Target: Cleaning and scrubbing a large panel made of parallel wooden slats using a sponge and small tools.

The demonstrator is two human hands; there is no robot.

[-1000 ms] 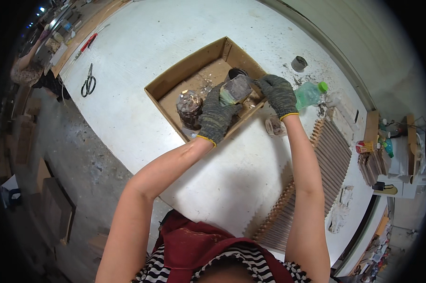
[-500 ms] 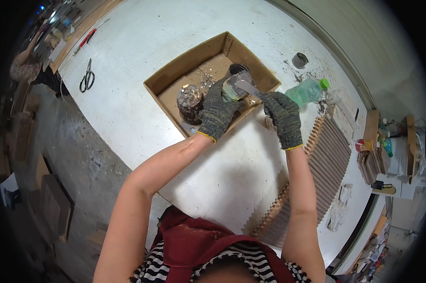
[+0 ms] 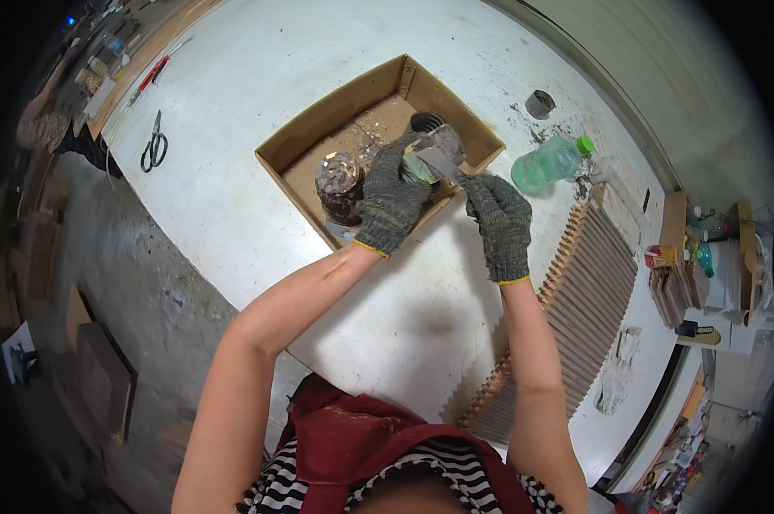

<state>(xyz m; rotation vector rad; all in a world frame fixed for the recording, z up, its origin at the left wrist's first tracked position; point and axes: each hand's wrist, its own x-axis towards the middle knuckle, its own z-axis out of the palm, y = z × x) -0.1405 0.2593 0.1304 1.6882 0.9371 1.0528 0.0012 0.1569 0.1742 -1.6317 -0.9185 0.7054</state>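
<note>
My left hand (image 3: 395, 199), in a dark knitted glove, is closed around a grey-caked object (image 3: 447, 144) with a pale green side (image 3: 417, 168); its exact kind is not clear. My right hand (image 3: 500, 218), gloved alike, grips a putty knife, its handle hidden in the fingers. The flat grey blade of the putty knife (image 3: 440, 162) lies against the object. Both hands work over the near right side of an open cardboard box (image 3: 331, 96). Inside, left of my left hand, stands a dark, crusted jar (image 3: 339, 187). A black ribbed round thing (image 3: 425, 122) shows behind the object.
Right of the box are a green-tinted plastic bottle (image 3: 548, 164) and a small grey cup (image 3: 539, 104). Grooved brown wooden strips (image 3: 588, 291) lie in rows at the right. Scissors (image 3: 155, 144) and a red-handled tool (image 3: 153, 74) lie at the left. Another person's arm (image 3: 49, 98) shows far left.
My right hand has moved a little left and down, bringing the putty knife's blade further across the grey-caked object. My left hand keeps its hold.
</note>
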